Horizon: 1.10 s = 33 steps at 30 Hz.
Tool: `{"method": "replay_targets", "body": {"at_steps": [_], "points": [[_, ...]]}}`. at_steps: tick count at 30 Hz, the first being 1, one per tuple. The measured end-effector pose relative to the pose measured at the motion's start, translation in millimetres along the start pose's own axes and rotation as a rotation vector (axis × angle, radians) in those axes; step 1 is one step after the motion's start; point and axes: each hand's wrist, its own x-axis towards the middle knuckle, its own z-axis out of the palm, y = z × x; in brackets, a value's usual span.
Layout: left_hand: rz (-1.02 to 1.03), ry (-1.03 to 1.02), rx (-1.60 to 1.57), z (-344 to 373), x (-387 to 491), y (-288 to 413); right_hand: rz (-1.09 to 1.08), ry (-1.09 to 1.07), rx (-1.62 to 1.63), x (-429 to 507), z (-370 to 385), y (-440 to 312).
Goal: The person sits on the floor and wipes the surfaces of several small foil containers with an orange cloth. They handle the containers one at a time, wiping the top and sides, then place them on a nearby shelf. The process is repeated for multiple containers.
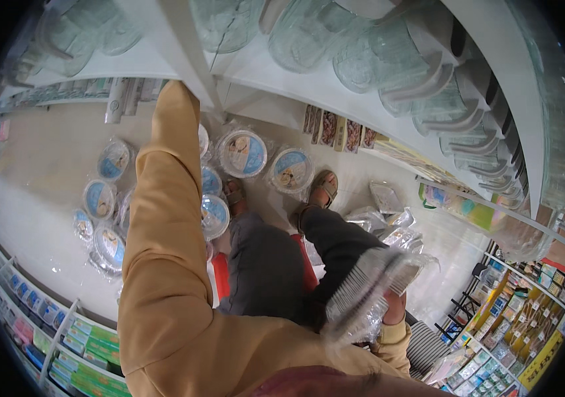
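Observation:
My right hand (pixel 394 308) is low at the right, beside my thigh, gripping a blurred stack of foil trays (pixel 362 293) in clear plastic wrap. My left arm, in a tan sleeve (pixel 168 198), reaches forward to a white shelf (pixel 282 84); the left hand itself is hidden beneath it. Around my feet on the tiled floor stand round foil containers (pixel 243 154) with blue-and-white printed lids, wrapped in plastic. More of these round packs (pixel 109 245) lie left of the arm. Wrapped foil packs (pixel 401 231) are heaped right of my leg.
Glass jugs (pixel 386 54) with pale handles line the shelf overhead. Printed boxes (pixel 339 131) stand below it. Green boxes (pixel 89 342) fill a rack at lower left, and hanging goods (pixel 525 317) cover a display at right. Red parts (pixel 220 275) show beneath my legs.

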Motion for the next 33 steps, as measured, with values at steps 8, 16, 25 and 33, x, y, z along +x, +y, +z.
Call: {"method": "replay_targets", "body": {"at_steps": [8,16,25,33], "points": [[-0.102,-0.095,-0.198,28,11,-24,0.026,-0.039,-0.055,4,1,3],[-0.318,-0.154,-0.687,-5,-52,-73,-0.044,-0.066,-0.189,3,-11,17],[-0.494,-0.031,-1.027,-109,-203,-157,-0.091,-0.121,-0.112,7,-13,35],[-0.654,-0.362,-1.676,-166,-318,-166,-0.231,-0.199,-0.029,-9,-15,36]]}}
